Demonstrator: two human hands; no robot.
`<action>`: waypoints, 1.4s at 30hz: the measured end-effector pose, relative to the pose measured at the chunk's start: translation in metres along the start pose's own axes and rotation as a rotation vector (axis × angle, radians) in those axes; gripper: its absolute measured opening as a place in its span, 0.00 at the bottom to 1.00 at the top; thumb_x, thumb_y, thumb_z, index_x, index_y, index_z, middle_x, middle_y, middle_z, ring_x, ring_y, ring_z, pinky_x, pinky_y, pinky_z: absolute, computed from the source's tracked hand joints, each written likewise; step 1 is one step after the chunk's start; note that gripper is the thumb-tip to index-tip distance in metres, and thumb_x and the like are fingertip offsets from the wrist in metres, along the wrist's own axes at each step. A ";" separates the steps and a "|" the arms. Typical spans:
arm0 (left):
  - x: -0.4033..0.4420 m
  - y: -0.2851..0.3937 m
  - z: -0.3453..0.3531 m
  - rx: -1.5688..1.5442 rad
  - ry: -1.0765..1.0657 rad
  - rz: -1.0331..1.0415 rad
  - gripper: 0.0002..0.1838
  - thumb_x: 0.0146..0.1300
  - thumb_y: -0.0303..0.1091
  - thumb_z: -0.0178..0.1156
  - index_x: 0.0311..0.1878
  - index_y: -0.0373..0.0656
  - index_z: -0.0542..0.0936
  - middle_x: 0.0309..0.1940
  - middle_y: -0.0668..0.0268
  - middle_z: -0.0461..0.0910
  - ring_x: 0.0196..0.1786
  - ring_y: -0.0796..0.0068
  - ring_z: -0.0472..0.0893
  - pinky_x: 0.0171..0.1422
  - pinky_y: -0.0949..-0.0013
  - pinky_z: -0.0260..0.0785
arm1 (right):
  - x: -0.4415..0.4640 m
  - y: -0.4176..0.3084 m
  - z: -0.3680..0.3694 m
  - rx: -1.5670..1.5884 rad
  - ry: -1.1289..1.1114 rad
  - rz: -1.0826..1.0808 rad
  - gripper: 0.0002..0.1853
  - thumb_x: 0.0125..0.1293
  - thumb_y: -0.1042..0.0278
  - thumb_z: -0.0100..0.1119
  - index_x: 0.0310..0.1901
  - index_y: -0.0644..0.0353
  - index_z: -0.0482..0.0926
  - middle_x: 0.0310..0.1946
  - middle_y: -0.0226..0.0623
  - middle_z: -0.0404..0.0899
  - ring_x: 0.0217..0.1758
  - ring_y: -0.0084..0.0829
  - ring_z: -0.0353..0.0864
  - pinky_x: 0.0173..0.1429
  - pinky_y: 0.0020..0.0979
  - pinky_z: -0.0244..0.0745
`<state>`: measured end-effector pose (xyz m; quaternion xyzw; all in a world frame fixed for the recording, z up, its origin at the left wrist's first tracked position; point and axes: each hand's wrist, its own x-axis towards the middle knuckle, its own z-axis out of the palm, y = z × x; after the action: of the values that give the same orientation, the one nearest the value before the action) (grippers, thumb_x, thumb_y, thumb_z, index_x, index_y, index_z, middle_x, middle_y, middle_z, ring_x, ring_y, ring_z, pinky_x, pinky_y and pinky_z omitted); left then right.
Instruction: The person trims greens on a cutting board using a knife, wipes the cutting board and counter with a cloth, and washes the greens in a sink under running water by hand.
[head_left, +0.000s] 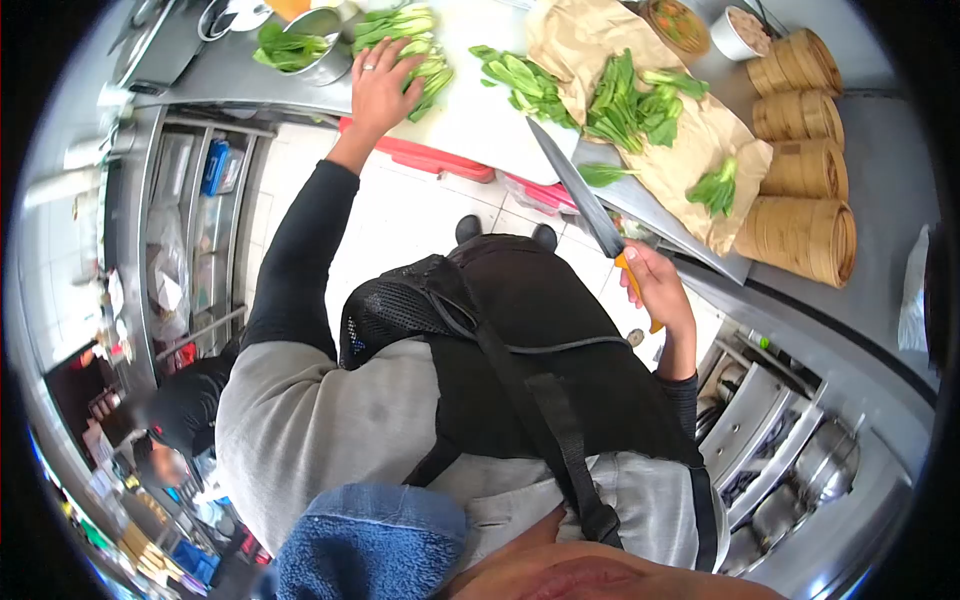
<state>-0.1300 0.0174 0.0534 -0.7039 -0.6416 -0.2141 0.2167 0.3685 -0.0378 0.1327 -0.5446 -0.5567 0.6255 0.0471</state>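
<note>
A white board lies on a steel counter, over a floor of pale tiles. At the board's left end the left hand rests on a bunch of leafy greens, fingers spread and gripping nothing firmly; the palm hides part of the stalks. Right of the board, the right hand has its fingers curled round the yellow handle of a knife, whose tip is by the board's right edge, near more leaves. Beyond that edge, brown paper carries further greens, with bamboo steamers past it. A metal pot of leaves stands just left of the board. Well left are a metal rack and a person in dark clothing, partly covered by the wearer's sleeve. Any lettering on the packages behind that person is too small to read. A bowl of chopped food, beyond the paper from the board, is cut off at the top.
</note>
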 end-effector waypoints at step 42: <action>0.137 0.280 0.070 -0.756 -0.268 -0.274 0.11 0.63 0.39 0.63 0.44 0.44 0.86 0.44 0.61 0.84 0.49 0.55 0.81 0.54 0.54 0.73 | -0.036 0.145 -0.168 -0.200 0.771 -0.389 0.22 0.74 0.66 0.58 0.66 0.62 0.73 0.36 0.35 0.79 0.35 0.23 0.75 0.43 0.27 0.74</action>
<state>0.1624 0.1460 0.0673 -0.6637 -0.6281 -0.3676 -0.1726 0.5861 -0.0076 0.0823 -0.6250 -0.6484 0.2992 0.3155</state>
